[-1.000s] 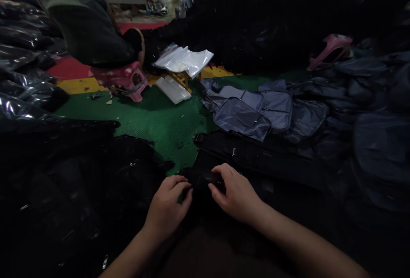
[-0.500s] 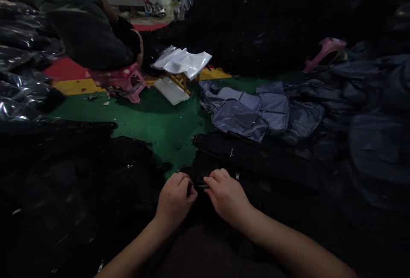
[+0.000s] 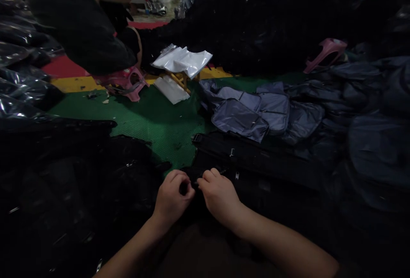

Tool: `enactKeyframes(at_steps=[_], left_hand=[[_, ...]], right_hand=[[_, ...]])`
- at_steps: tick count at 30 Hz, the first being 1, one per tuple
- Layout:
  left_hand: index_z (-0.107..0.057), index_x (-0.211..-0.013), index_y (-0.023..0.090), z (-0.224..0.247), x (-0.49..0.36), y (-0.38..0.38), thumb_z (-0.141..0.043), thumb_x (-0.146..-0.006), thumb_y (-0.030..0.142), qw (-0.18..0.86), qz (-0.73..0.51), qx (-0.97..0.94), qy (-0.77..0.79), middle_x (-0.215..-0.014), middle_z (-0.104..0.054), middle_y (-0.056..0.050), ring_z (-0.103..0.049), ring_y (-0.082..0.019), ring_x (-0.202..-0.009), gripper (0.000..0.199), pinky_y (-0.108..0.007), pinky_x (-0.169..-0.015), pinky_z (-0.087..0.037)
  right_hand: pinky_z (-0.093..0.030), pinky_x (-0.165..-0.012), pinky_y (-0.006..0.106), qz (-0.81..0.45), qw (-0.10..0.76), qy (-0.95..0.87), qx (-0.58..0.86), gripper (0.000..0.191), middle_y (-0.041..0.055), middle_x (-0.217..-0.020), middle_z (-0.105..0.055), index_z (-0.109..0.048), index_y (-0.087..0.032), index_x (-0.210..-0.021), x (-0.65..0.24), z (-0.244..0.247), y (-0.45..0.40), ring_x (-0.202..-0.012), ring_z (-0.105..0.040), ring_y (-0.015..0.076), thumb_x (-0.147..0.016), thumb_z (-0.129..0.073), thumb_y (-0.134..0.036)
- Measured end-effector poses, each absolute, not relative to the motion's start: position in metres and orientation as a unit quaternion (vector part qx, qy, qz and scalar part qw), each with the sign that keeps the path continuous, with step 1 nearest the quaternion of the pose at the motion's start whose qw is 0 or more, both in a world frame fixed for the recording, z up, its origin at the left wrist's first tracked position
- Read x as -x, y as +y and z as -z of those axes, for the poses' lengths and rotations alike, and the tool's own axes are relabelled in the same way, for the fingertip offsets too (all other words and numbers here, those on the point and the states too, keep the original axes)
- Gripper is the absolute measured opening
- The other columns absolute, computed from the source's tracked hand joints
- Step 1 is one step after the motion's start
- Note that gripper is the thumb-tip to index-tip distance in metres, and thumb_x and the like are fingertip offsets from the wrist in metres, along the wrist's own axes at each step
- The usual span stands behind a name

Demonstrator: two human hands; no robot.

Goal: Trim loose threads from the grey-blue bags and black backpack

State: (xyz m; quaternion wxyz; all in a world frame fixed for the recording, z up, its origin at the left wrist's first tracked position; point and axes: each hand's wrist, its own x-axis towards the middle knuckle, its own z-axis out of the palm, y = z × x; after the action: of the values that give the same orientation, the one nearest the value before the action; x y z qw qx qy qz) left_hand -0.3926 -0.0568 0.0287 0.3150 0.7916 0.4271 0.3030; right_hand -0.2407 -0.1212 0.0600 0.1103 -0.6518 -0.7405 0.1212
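Observation:
My left hand [image 3: 173,194] is closed in a pinch, thumb and forefinger forming a ring. Close against its fingertips, the fingers of my right hand [image 3: 219,197] are pinched too. Between them is a small dark piece, too dim to make out; it may belong to the black bag [image 3: 282,169] under and beyond my hands. That bag lies flat and carries metal zipper pulls [image 3: 237,175] and a dark buckle [image 3: 196,138] at its far left corner. Much of its near side is lost in shadow.
Black bags [image 3: 70,175] are heaped on the left. Grey-blue bags [image 3: 243,115] lie beyond on the green mat [image 3: 153,120]. Clear plastic sheets [image 3: 182,60] rest on a small yellow stool. A person [image 3: 80,34] sits on a pink stool [image 3: 131,83]; another pink stool [image 3: 328,54] stands far right.
My right hand has shifted slightly left, bringing its fingertips closer to my left hand's. The seated person's arm has risen and reaches further right.

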Motion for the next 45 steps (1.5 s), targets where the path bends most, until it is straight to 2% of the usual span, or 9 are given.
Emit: enactKeyframes(at_steps=[4,8,10,15,22,26,31,34,45], left_hand=[[-0.062,-0.087,0.02,-0.025,0.413,-0.032,-0.061,-0.074,0.027,0.345,-0.387,-0.607,0.603,-0.095,-0.059,-0.005,-0.057,-0.018,-0.084,0.014,-0.03,-0.079,-0.046],[-0.061,-0.103,0.021,-0.018,0.426,-0.02,-0.067,-0.071,0.036,0.5,-0.357,-0.465,0.638,-0.105,-0.063,-0.006,-0.06,-0.018,-0.088,0.036,-0.031,-0.083,-0.046],[-0.063,-0.102,0.021,-0.017,0.424,-0.026,-0.068,-0.07,0.038,0.575,-0.33,-0.441,0.605,-0.102,-0.066,-0.006,-0.061,-0.019,-0.091,0.036,-0.031,-0.084,-0.046],[-0.065,-0.102,0.021,-0.024,0.41,-0.043,-0.072,-0.066,0.039,0.656,-0.292,-0.422,0.553,-0.1,-0.068,-0.006,-0.062,-0.022,-0.092,0.041,-0.03,-0.081,-0.048],[-0.063,-0.104,0.02,-0.021,0.407,-0.042,-0.071,-0.066,0.041,0.626,-0.263,-0.466,0.567,-0.1,-0.066,-0.007,-0.061,-0.023,-0.091,0.044,-0.034,-0.082,-0.048],[-0.062,-0.104,0.02,-0.016,0.404,-0.043,-0.072,-0.066,0.04,0.643,-0.271,-0.44,0.565,-0.1,-0.065,-0.007,-0.061,-0.022,-0.091,0.043,-0.034,-0.083,-0.048],[-0.062,-0.099,0.02,-0.009,0.398,-0.041,-0.075,-0.063,0.034,0.653,-0.295,-0.403,0.569,-0.095,-0.064,-0.004,-0.061,-0.018,-0.087,0.041,-0.028,-0.077,-0.049],[-0.063,-0.098,0.021,-0.008,0.392,-0.041,-0.076,-0.063,0.031,0.659,-0.295,-0.386,0.575,-0.094,-0.064,-0.002,-0.062,-0.017,-0.086,0.039,-0.025,-0.072,-0.05],[-0.066,-0.089,0.022,-0.036,0.367,-0.048,-0.074,-0.062,0.021,0.616,-0.288,-0.385,0.624,-0.081,-0.066,0.0,-0.062,-0.013,-0.069,0.029,-0.019,-0.057,-0.051]], right_hand=[[-0.047,-0.073,0.032,-0.207,0.249,-0.657,0.681,0.017,0.0062,-0.092,-0.057,-0.059,-0.02,-0.1,0.233,-0.056,-0.125,-0.088,-0.05,0.0203,-0.084,-0.054,-0.016],[-0.047,-0.08,0.035,-0.299,0.396,-0.564,0.66,0.021,0.0056,-0.097,-0.056,-0.059,-0.023,-0.105,0.221,-0.053,-0.128,-0.09,-0.053,0.0194,-0.084,-0.057,-0.023],[-0.049,-0.074,0.033,-0.34,0.449,-0.51,0.651,0.019,0.005,-0.098,-0.056,-0.061,-0.024,-0.102,0.216,-0.049,-0.129,-0.088,-0.055,0.019,-0.083,-0.057,-0.028],[-0.04,-0.046,0.022,-0.464,0.55,-0.328,0.612,0.025,0.0027,-0.096,-0.056,-0.062,-0.023,-0.101,0.211,-0.044,-0.129,-0.054,-0.047,0.0077,-0.08,-0.062,-0.036],[-0.037,-0.044,0.021,-0.456,0.637,-0.23,0.578,0.025,0.0053,-0.09,-0.06,-0.065,-0.021,-0.096,0.166,-0.079,-0.141,-0.069,-0.053,0.0134,-0.073,-0.068,-0.031],[-0.037,-0.044,0.022,-0.296,0.624,-0.252,0.678,0.03,0.0053,-0.092,-0.061,-0.065,-0.021,-0.099,0.108,-0.085,-0.162,-0.069,-0.053,0.0138,-0.072,-0.068,-0.036],[-0.047,-0.064,0.031,-0.064,0.421,-0.339,0.839,0.037,0.0069,-0.095,-0.062,-0.066,-0.019,-0.096,0.048,-0.069,-0.197,-0.078,-0.056,0.0182,-0.069,-0.067,-0.046],[-0.047,-0.072,0.034,-0.007,0.36,-0.359,0.861,0.038,0.0073,-0.096,-0.062,-0.066,-0.019,-0.097,0.032,-0.056,-0.213,-0.077,-0.056,0.0185,-0.071,-0.066,-0.047],[-0.048,-0.072,0.032,-0.049,0.427,-0.322,0.843,0.032,0.0064,-0.091,-0.065,-0.066,-0.018,-0.097,0.009,-0.02,-0.224,-0.077,-0.059,0.0184,-0.075,-0.063,-0.041]])
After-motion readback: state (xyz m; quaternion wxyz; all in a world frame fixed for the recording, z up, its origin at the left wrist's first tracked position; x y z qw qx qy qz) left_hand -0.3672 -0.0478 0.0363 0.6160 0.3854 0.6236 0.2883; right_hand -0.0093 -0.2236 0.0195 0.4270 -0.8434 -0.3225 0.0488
